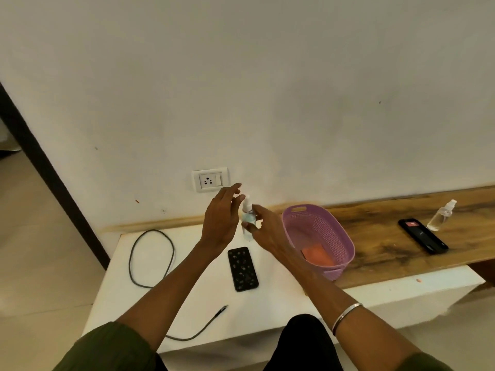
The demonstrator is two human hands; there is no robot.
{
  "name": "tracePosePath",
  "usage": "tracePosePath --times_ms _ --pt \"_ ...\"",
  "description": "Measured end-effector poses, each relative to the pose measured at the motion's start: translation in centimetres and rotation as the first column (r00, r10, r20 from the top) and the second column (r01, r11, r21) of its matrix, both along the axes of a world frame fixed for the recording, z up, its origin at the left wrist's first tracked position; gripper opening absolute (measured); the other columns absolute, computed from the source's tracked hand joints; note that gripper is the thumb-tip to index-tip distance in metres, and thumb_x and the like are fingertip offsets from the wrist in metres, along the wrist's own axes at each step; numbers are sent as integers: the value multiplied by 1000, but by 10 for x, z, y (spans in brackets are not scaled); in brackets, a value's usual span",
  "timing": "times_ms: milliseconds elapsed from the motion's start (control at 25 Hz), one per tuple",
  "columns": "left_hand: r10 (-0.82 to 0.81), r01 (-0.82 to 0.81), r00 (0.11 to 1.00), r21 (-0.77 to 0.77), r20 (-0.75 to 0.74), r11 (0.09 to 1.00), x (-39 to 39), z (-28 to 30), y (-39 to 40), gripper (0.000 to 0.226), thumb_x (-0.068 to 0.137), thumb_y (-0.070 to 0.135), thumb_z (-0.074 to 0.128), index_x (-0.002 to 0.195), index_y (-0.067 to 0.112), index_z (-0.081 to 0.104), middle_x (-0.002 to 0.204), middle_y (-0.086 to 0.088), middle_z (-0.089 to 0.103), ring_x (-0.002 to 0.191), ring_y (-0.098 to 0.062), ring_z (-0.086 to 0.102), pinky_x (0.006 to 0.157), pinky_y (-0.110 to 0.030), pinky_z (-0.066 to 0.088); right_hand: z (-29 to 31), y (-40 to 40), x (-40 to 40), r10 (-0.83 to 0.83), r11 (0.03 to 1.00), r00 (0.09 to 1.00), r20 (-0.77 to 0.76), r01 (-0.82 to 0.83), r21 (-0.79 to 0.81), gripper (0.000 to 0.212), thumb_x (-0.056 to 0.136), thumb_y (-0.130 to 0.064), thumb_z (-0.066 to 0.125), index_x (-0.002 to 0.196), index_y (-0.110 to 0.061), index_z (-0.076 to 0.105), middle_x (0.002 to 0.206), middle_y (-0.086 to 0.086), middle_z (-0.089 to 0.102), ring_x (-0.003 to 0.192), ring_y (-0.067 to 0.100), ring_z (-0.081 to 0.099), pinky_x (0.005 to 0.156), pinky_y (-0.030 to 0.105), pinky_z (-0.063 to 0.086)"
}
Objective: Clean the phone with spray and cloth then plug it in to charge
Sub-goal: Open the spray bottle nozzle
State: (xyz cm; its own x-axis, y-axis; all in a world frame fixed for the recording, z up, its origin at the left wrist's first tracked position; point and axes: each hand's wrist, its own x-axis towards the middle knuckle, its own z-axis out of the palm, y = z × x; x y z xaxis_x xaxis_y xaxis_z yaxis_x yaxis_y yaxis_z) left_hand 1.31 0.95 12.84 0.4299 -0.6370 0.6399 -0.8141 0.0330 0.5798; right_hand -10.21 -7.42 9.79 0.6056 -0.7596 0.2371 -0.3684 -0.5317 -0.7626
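Clear plastic spray bottle (247, 215) sits mid-frame in my right hand (263, 228), fingers clamped round its body; left hand (221, 218) beside the nozzle w/ fingers apart, probably about to uncap it. Black patterned phone (243, 269) lies flat just below. Orange cloth (317, 257) waits in lilac basket (344, 239), right of centre. Bare room lower left by grey cable (150, 261).

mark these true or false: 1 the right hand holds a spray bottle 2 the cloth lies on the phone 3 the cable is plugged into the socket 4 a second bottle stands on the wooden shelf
1. True: the right hand grips the spray bottle; the left hand is open beside it.
2. False: the cloth lies in the basket; the phone is bare.
3. False: the cable lies loose on the table; the socket is empty.
4. True: the second bottle stands on the shelf.
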Motion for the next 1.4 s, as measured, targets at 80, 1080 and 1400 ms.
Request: tracePosePath --times_ms 80,1080,1400 --pt "-49 49 999 -4 -11 999 5 3 9 28 100 12 55 127 14 63 110 -2 70 97 -18 66 88 -37 56 1 12 5 8 1000 1000 -30 -8 7 45 86 -31 71 126 -15 59 118 1 68 102 18 62 90 26 46" --pt "-45 46 995 15 -93 999 9 23 40 15 82 -6 69 87 6 77 82 -8 76 77 -18 70 74 -26 56 6 52 16 -8 999 1000 -26 7 -39 42 77 -39 76 114 -21 64 99 -1 73 86 15 63 85 31 52" --pt "120 -130 978 -52 -171 990 -5 25 40 9 81 11 77 75 16 79 67 5 76 59 5 63 68 1 42 7 58 16 -107 980 992 71 118 -158 29 76 -45 73 94 -23 70 84 -4 74 70 11 59 69 28 52"
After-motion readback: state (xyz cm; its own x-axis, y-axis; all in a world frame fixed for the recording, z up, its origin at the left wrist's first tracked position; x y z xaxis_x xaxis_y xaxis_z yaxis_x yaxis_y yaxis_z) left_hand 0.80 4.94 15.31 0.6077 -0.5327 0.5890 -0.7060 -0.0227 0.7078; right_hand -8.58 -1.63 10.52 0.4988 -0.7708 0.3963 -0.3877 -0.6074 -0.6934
